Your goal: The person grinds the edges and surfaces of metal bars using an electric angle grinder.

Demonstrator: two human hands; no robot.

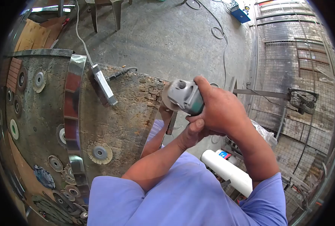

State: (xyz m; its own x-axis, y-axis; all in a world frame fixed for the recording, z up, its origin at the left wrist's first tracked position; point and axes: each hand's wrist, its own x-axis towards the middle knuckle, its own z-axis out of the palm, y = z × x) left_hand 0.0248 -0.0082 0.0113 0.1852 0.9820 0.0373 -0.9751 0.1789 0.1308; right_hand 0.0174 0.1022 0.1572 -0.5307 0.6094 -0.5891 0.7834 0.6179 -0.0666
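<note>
Both my hands are around a grey and green angle grinder (185,97), raised at the near right corner of the workbench. My right hand (223,109) wraps over its body from above, fingers curled round it. Below, my left hand (195,132) is closed under the grinder, its fingers partly hidden by the tool and my right hand. The grinder's disc (165,98) faces left, mostly behind the gear head. Just beside it, a shiny metal piece (157,132) at the bench edge mirrors my arm and shirt.
On the worn workbench (116,130) lie a flap wheel (99,152), a power strip (104,86) with a plugged-in cable, and a long polished metal bar (72,96). Several discs lie left. A white roll (227,172) stands right of my body; a fan (304,101) is farther off.
</note>
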